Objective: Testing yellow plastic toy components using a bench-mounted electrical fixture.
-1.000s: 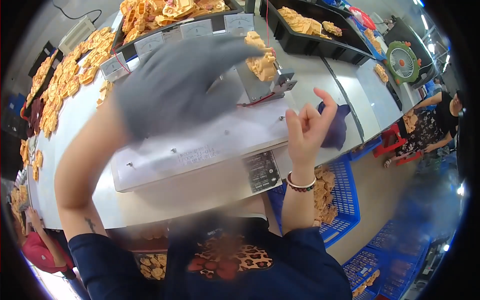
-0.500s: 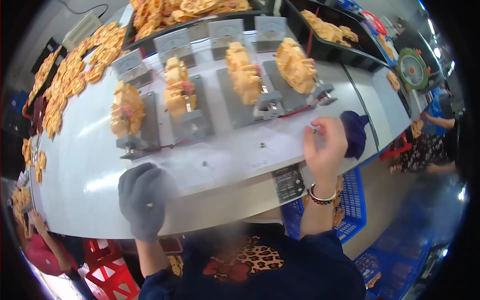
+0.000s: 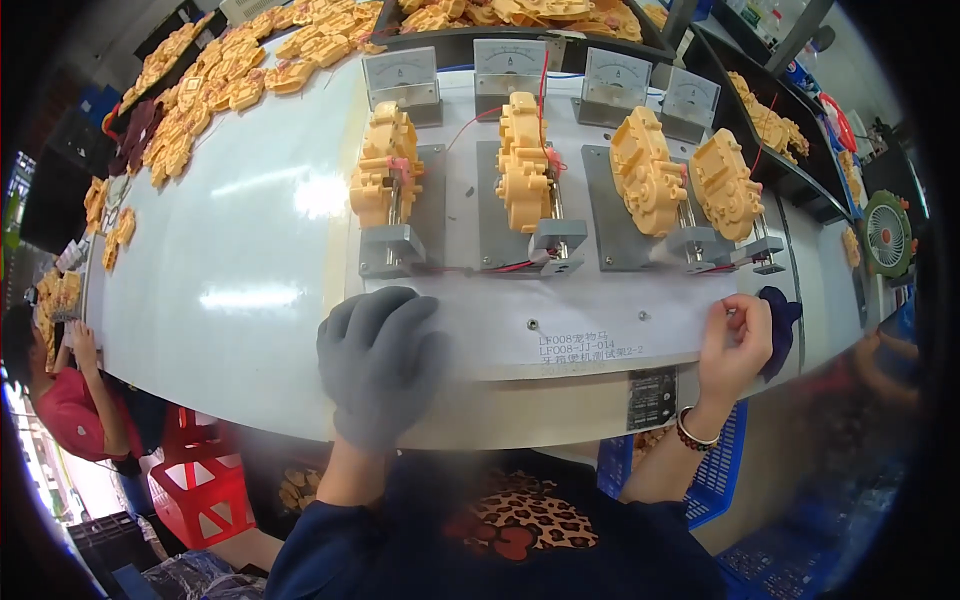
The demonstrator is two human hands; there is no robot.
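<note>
My left hand (image 3: 380, 365), in a grey glove, is bent over the front of the table with its fingers loosely spread and nothing visible in them. My bare right hand (image 3: 737, 345) is at the right front of the white board (image 3: 470, 310), its thumb and fingertips curled together; no object shows in them. Just right of it is a crumpled dark purple cloth (image 3: 782, 330). Beyond the hands, several yellow plastic gearbox housings (image 3: 383, 165) stand in a row on grey metal fixtures (image 3: 393, 245), with red wires. Behind them are dial meters (image 3: 510, 62).
Many yellow housings lie in a heap (image 3: 225, 75) at the far left. Black trays (image 3: 655, 48) hold more at the back. A green fan (image 3: 886, 235) stands at the right. Below the table are a blue basket (image 3: 720, 475) and a red stool (image 3: 200, 490). Another person (image 3: 85, 400) sits at the left.
The view has shifted, so the table things appear farther right. My left hand has moved forward and its fingers show more clearly. My right hand's fingers have curled closer together.
</note>
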